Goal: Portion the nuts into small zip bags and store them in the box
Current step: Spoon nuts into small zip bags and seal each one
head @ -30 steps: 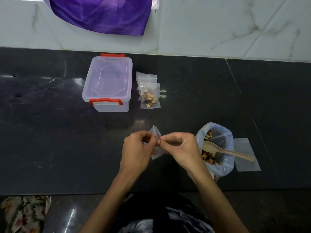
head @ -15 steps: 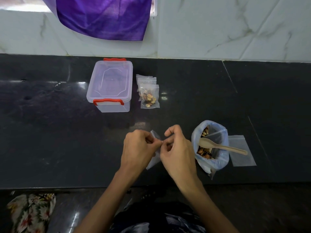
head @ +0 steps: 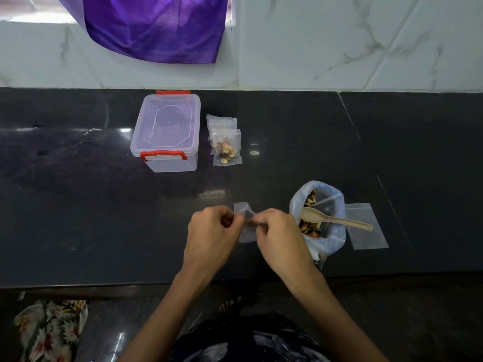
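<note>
Fingers of both hands are curled and pinched on one small empty zip bag [head: 245, 226], which is held just above the dark polished surface [head: 78, 205] near the front edge. The left hand [head: 211, 240] grips the bag's left edge, the right hand [head: 281, 240] its right edge; the bag's upper corner is seen between the two sets of knuckles, and its lower part hangs between the hands. Whether the bag's mouth is parted cannot be told.

At three o'clock from the hands, just beside the right hand, a large open plastic bag of nuts [head: 328, 239] is stood on the surface with its rim rolled down. A pale wooden spoon [head: 337, 219] is laid in it, bowl inside over the nuts, handle pointing out over the rim toward three o'clock. Touching that bag on its far right side, a flat empty zip bag [head: 368, 228] is laid on the surface.

At twelve o'clock from the hands, well apart, a small zip bag filled with nuts [head: 226, 150] is laid flat, overlapping a short stack of clear zip bags [head: 221, 121] behind it. Just beside these, at eleven o'clock from the hands, a clear plastic box [head: 167, 131] is set with its lid on and a red latch at the front and back.

A marble-patterned tiled wall [head: 339, 43] is seen behind the surface, with a purple cloth [head: 156, 27] hanging over it. A floral fabric [head: 49, 327] is seen at the lower left, below the surface edge.
</note>
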Motion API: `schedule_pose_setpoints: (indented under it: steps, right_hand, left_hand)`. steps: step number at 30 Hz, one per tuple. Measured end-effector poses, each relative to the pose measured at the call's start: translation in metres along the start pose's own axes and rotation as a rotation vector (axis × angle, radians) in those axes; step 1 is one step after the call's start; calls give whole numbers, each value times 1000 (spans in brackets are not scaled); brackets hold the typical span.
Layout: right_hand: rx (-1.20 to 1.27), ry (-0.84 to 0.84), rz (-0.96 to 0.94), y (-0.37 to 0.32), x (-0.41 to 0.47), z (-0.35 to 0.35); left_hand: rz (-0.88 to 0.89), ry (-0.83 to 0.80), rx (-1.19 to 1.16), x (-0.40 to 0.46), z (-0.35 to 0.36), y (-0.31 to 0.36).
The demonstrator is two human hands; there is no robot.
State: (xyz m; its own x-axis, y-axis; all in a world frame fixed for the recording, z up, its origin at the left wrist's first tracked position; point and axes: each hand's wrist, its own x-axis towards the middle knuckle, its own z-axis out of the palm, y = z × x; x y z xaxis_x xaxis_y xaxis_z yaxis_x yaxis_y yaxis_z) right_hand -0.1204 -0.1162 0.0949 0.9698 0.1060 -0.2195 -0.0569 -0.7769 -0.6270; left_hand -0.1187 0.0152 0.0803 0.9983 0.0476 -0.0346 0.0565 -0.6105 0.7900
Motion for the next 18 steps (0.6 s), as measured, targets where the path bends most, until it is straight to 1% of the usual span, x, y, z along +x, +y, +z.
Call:
schedule_pose_setpoints:
  steps: [2, 7, 8, 9, 10, 11, 12, 14, 15, 16, 18]
  right_hand:
    - [17, 7, 8, 2, 0, -2]
    - [122, 111, 16, 6, -2, -5]
    - [138, 122, 16, 7, -1, -6]
    - [155, 135, 15, 8, -1, -8]
    - [170, 147, 19, 8, -2, -9]
    - [182, 158, 25, 9, -3, -11]
    - [189, 165, 33, 10, -3, -12]
    - [197, 164, 50, 11, -3, -13]
    - [200, 157, 62, 13, -3, -13]
    - [204, 151, 72, 14, -2, -13]
    - [209, 134, 74, 15, 0, -13]
  left_hand:
    - [33, -34, -36, -1, 1, -2]
    - [118, -97, -171, -3, 0, -9]
    - [107, -93, -213, -3, 1, -11]
    - [59, -75, -265, -3, 1, -14]
    - [-27, -49, -324, -1, 3, -17]
    - [-147, -32, -385, 1, 5, -19]
    - [-292, -48, -447, 3, 7, -21]
    - [-555, -172, -586, 8, 12, -25]
    - [-638, -230, -664, 10, 15, -27]
    - [-685, -269, -729, 11, 18, -28]
    - [-715, -293, -784, 12, 24, -30]
